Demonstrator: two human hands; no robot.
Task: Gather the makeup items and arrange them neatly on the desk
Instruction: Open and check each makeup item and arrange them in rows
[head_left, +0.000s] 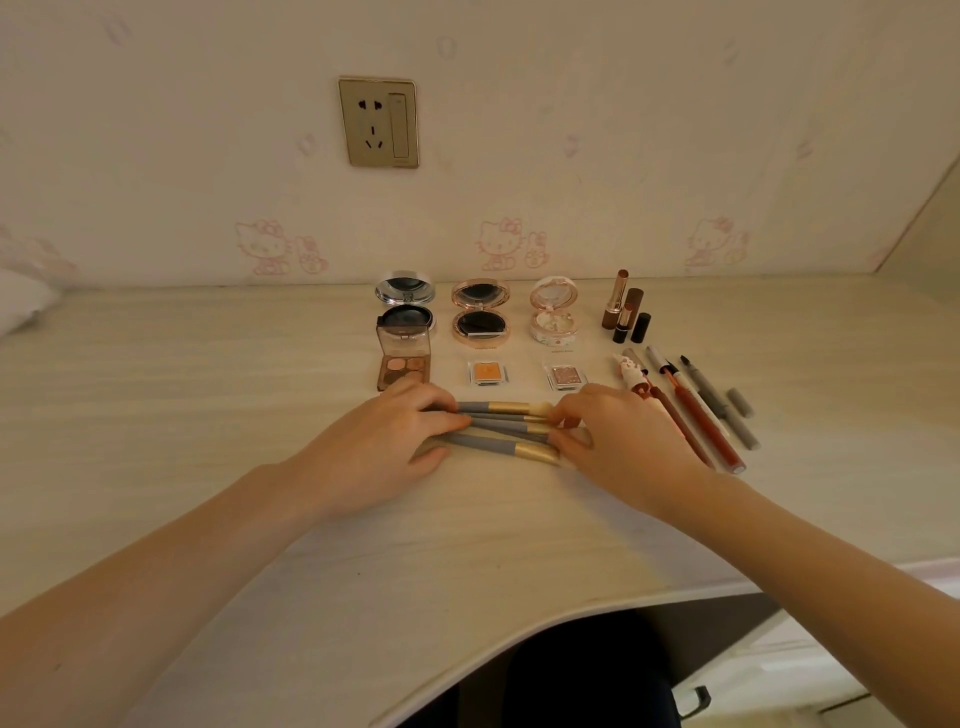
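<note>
Grey-handled brushes (498, 427) lie side by side on the worktop (208, 395), just in front of the palettes (404, 371) and compacts (480, 312); the left grip (384, 441) is clamped over their handle ends, thumb on the near side, fingers across the far; the right grip (618, 447) pinches the bristle ends likewise; to finish this well, I judge, squeeze the set parallel, level their ends against one grip, keep pressure light on the bristles, and mind the pencils (696, 410) lying just beside the right grip, which a stray knuckle could knock askew.
</note>
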